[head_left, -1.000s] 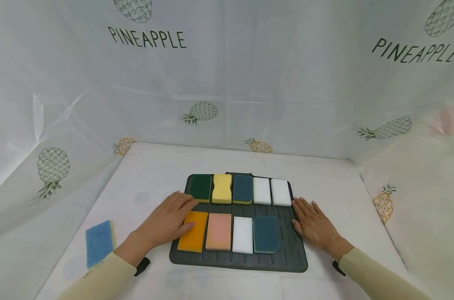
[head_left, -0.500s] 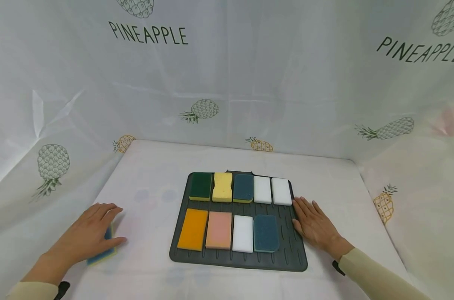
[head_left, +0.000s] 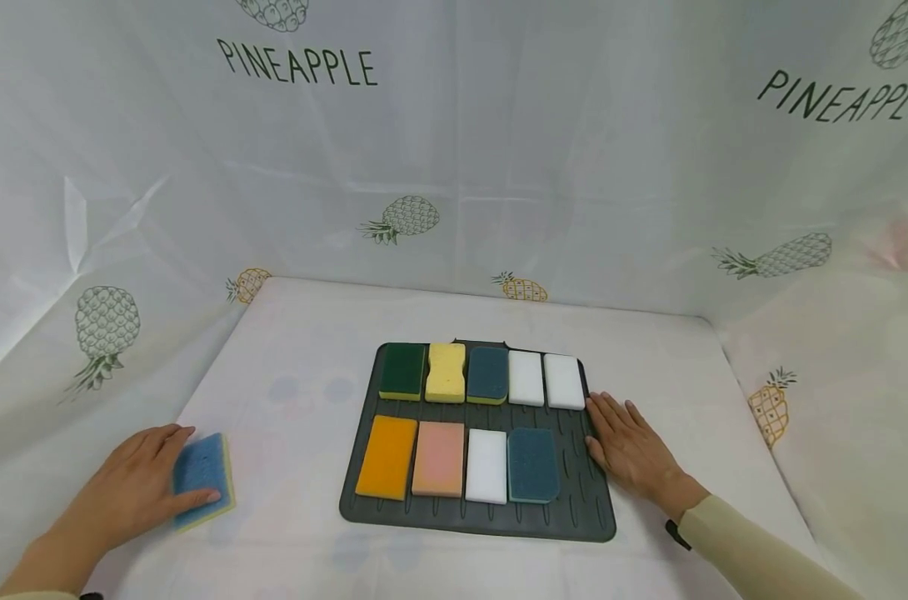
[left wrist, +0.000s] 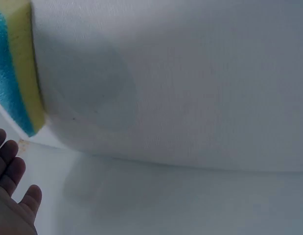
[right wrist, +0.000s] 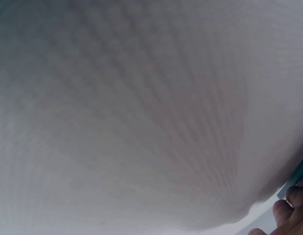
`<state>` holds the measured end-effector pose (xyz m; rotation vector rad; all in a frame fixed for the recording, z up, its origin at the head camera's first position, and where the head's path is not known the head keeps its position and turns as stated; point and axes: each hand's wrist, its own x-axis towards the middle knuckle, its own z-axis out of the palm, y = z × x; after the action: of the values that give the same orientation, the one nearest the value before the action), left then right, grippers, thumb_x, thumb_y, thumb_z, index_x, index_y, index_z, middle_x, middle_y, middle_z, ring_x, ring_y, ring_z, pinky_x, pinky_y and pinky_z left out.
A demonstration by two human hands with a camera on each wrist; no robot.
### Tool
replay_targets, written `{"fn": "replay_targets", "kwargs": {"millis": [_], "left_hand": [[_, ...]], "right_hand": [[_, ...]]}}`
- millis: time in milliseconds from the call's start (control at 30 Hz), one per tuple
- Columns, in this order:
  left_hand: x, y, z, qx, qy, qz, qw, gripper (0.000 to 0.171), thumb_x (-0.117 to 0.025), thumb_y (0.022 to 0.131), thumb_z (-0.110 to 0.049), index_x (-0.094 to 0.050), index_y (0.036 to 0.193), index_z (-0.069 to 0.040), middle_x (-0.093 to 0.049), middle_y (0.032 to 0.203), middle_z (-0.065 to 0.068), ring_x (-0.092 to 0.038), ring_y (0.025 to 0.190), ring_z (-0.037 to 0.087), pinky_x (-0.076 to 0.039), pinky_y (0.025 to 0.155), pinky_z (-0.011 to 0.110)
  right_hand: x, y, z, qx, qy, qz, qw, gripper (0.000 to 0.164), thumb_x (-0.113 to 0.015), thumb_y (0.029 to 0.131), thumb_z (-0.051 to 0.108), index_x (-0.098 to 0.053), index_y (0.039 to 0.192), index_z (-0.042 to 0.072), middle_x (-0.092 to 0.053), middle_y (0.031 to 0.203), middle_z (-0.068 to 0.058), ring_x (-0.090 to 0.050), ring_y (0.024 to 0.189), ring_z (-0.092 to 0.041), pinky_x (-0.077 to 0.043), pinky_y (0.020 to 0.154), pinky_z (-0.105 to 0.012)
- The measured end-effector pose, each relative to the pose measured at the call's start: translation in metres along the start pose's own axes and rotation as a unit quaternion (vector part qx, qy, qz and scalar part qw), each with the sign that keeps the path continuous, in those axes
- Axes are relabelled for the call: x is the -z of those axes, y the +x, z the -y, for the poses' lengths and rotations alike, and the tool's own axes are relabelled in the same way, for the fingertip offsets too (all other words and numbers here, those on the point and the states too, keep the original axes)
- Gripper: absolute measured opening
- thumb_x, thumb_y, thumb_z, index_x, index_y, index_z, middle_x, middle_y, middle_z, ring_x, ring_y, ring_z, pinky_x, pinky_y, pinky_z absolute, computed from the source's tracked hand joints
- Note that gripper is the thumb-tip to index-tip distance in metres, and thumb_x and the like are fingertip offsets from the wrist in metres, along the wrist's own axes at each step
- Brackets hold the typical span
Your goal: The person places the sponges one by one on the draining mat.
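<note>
My left hand (head_left: 127,479) is at a blue-and-yellow scrub sponge (head_left: 205,460) lying on the cloth at the left. Its thumb overlaps the sponge's lower part in the head view, and the other fingers reach past its far left corner. In the left wrist view a gap shows between the relaxed fingers (left wrist: 14,174) and the sponge's yellow side. Flat beside the right edge of a dark grey ridged mat (head_left: 585,500) rests my right hand (head_left: 637,450), fingertips at the rim.
Two rows of sponges fill much of the mat: dark green (head_left: 402,369), yellow (head_left: 446,372), slate blue (head_left: 487,372) and white ones (head_left: 525,377) behind; orange (head_left: 386,457), pink (head_left: 438,457), white (head_left: 486,465) and blue (head_left: 532,464) in front. A pineapple-print curtain (head_left: 454,150) surrounds the table.
My left hand has moved left from the orange sponge on the mat to the blue sponge, then a little further left and lower around it. The right hand has stayed put.
</note>
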<state>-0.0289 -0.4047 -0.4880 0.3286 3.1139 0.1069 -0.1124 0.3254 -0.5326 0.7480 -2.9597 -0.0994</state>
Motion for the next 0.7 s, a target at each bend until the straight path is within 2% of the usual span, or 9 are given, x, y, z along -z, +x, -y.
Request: {"fn": "replay_targets", "kwargs": {"millis": [200,300,400,567,700], "left_hand": [[-0.004,-0.007,-0.005,-0.005,-0.015,-0.040,0.9991,0.103,-0.087,0.073,-0.068,-0.058,0.134,0.010,-0.059,0.130,0.030,-0.052,0.118,0.048,-0.042,0.099,0.061],[-0.006,-0.008,-0.008,-0.004,-0.023,-0.053,0.9983,0.105,-0.088,0.072,-0.067,-0.056,0.133,0.011,-0.059,0.129,0.031,-0.052,0.117,0.048,-0.042,0.098,0.060],[-0.007,-0.009,-0.012,-0.001,-0.031,-0.049,0.9983,0.114,-0.088,0.070,-0.071,-0.049,0.137,0.013,-0.054,0.131,0.035,-0.050,0.118,0.051,-0.043,0.099,0.064],[-0.007,-0.009,-0.017,0.008,-0.046,-0.010,0.9989,0.138,-0.084,0.062,-0.082,-0.037,0.145,0.017,-0.046,0.138,0.040,-0.043,0.123,0.054,-0.043,0.099,0.069],[-0.007,-0.007,-0.019,0.009,-0.047,0.002,0.9989,0.142,-0.084,0.060,-0.084,-0.036,0.146,0.018,-0.042,0.139,0.041,-0.040,0.125,0.055,-0.042,0.101,0.070]], "right_hand": [[0.002,0.000,0.001,-0.003,0.001,0.008,1.000,0.065,-0.054,0.108,0.033,-0.040,0.159,-0.007,-0.042,0.165,-0.022,-0.038,0.154,-0.041,-0.030,0.125,-0.060],[0.004,0.001,0.000,-0.005,0.001,0.015,1.000,0.065,-0.053,0.108,0.032,-0.039,0.159,-0.006,-0.041,0.166,-0.021,-0.037,0.155,-0.041,-0.028,0.126,-0.060],[0.004,0.001,0.001,-0.006,0.001,0.015,1.000,0.065,-0.053,0.108,0.032,-0.039,0.159,-0.006,-0.041,0.166,-0.021,-0.037,0.155,-0.041,-0.029,0.126,-0.060],[0.004,0.001,0.001,-0.009,0.001,0.017,1.000,0.066,-0.053,0.108,0.032,-0.039,0.159,-0.006,-0.041,0.166,-0.021,-0.037,0.155,-0.041,-0.028,0.126,-0.059],[0.004,0.000,0.001,-0.009,0.003,0.014,1.000,0.066,-0.054,0.108,0.033,-0.039,0.159,-0.006,-0.041,0.166,-0.021,-0.037,0.155,-0.041,-0.028,0.127,-0.060]]}}
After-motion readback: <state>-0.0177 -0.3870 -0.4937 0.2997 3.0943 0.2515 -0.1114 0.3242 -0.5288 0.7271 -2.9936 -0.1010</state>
